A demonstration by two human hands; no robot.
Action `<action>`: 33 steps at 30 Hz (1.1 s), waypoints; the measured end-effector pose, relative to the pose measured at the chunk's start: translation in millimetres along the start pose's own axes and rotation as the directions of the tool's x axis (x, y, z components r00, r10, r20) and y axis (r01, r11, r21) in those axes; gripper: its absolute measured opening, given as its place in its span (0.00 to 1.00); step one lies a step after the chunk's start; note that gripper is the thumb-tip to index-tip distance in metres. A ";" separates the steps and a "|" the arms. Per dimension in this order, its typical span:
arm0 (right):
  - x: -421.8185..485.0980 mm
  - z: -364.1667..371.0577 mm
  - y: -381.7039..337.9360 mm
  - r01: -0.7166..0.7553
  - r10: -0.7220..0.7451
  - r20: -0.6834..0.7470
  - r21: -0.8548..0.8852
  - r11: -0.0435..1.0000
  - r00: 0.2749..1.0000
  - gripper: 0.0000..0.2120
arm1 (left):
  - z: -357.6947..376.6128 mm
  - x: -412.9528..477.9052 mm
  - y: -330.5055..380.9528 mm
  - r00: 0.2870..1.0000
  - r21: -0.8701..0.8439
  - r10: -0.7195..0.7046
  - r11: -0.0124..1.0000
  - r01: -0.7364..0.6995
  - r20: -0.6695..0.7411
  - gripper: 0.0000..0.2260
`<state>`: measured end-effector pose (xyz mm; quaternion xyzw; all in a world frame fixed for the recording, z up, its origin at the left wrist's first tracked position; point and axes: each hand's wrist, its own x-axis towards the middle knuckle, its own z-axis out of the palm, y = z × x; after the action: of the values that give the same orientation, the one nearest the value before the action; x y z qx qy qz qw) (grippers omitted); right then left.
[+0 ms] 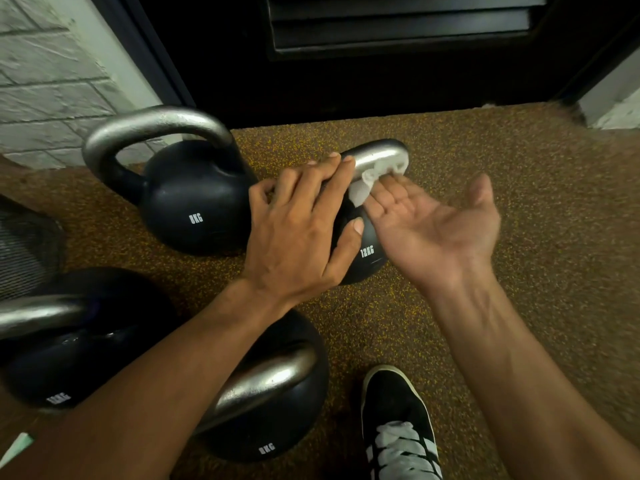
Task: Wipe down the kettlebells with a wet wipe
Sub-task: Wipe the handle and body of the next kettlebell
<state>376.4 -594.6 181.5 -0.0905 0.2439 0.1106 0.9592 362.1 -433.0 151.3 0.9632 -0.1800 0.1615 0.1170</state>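
Note:
A black kettlebell marked 12KG (369,251) stands mid-floor, its silver handle (375,157) pointing away from me. My left hand (301,233) lies over its body and grips it, fingertips reaching the handle's near end. My right hand (433,223) is turned palm up beside it, and its fingers press a white wet wipe (367,181) against the underside of the handle. Left of it stands a kettlebell marked 8KG (194,202). Two more kettlebells sit nearer to me: one at the bottom centre (277,420) and one at the lower left (69,362), both partly hidden by my left forearm.
The floor is brown speckled rubber (502,202). A black door with a louvred vent (381,46) closes off the far side. A white brick wall (45,81) rises at the left. My black shoe with white laces (398,431) is at the bottom.

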 end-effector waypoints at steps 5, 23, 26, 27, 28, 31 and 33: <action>-12.0 11.1 10.1 0.121 -0.101 0.067 -0.496 0.860 0.993 0.46 | 2.0 -0.3 1.7 1.000 -0.023 -0.012 1.000 0.012 0.004 0.29; 46.4 78.7 -46.6 0.172 0.140 0.101 -0.608 -0.775 0.985 0.36 | -3.6 -1.2 -3.0 0.999 -0.041 0.019 0.999 -0.018 0.030 0.29; 77.2 96.5 -46.9 0.117 0.184 -0.024 -0.692 -0.712 0.983 0.35 | -3.9 -1.5 -4.0 0.999 -0.039 0.033 0.999 -0.032 0.021 0.30; 88.3 98.2 -43.6 0.112 0.193 -0.035 -0.708 -0.697 0.981 0.33 | -3.8 -1.4 -4.6 0.999 -0.037 0.039 0.999 -0.038 0.019 0.30; 98.8 98.8 -40.0 0.107 0.213 -0.057 -0.723 -0.683 0.975 0.31 | -3.5 -1.4 -5.4 0.999 -0.037 0.045 0.998 -0.044 0.017 0.30; 110.3 93.7 -35.6 0.077 0.312 -0.182 -0.742 -0.666 0.933 0.37 | -3.1 -1.4 -7.3 0.999 -0.045 0.054 0.998 -0.053 0.011 0.30; 107.3 92.1 -42.1 0.093 0.331 -0.171 -0.753 -0.651 0.928 0.42 | -2.8 -0.8 -6.6 0.999 -0.045 0.050 0.998 -0.050 0.006 0.29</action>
<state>520.4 -596.0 213.8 -0.8469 -0.1014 0.4159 0.3154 363.2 -425.9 152.5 0.9562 -0.2079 0.1566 0.1339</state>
